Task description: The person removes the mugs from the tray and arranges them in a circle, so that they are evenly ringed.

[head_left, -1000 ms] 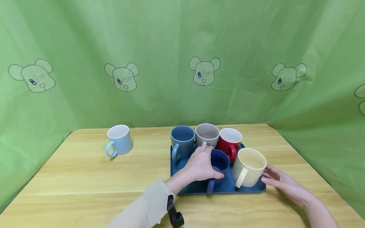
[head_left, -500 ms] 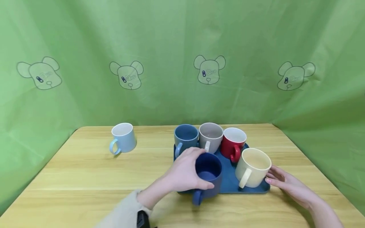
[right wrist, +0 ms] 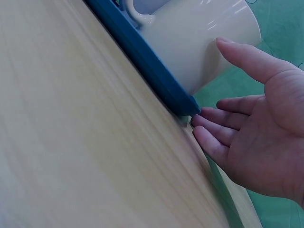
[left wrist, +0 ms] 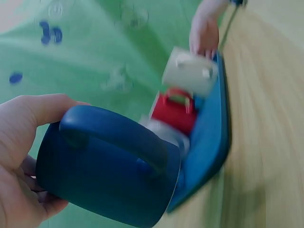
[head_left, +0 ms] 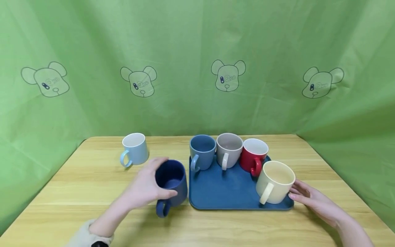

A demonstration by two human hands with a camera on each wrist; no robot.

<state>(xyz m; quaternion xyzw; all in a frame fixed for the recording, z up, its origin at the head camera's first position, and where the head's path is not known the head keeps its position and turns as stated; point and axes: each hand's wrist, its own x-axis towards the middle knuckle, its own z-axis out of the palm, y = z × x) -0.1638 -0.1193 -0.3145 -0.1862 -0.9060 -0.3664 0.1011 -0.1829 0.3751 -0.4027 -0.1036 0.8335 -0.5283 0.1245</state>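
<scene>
My left hand (head_left: pixel 143 187) grips a dark blue mug (head_left: pixel 181 190) by its rim and side, thumb in front and fingers behind. The mug hangs just left of the blue tray (head_left: pixel 228 195), above the table, its handle toward me. In the left wrist view the dark blue mug (left wrist: pixel 104 175) fills the lower left. My right hand (head_left: pixel 316 202) is beside the cream mug (head_left: pixel 282 190) at the tray's right end. In the right wrist view its fingers (right wrist: pixel 223 133) are relaxed, with fingertips at the tray's corner and the thumb close to the cream mug.
Along the tray's back stand a blue mug (head_left: pixel 205 157), a grey mug (head_left: pixel 231 155) and a red mug (head_left: pixel 248 161). A light blue mug (head_left: pixel 139 152) stands on the wooden table (head_left: pixel 228 228) at the back left. A green curtain (head_left: pixel 185 113) hangs behind.
My left hand has lifted the dark blue mug off the tray and carried it left past the tray's edge. My right hand stays by the cream mug. The head view has shifted slightly.
</scene>
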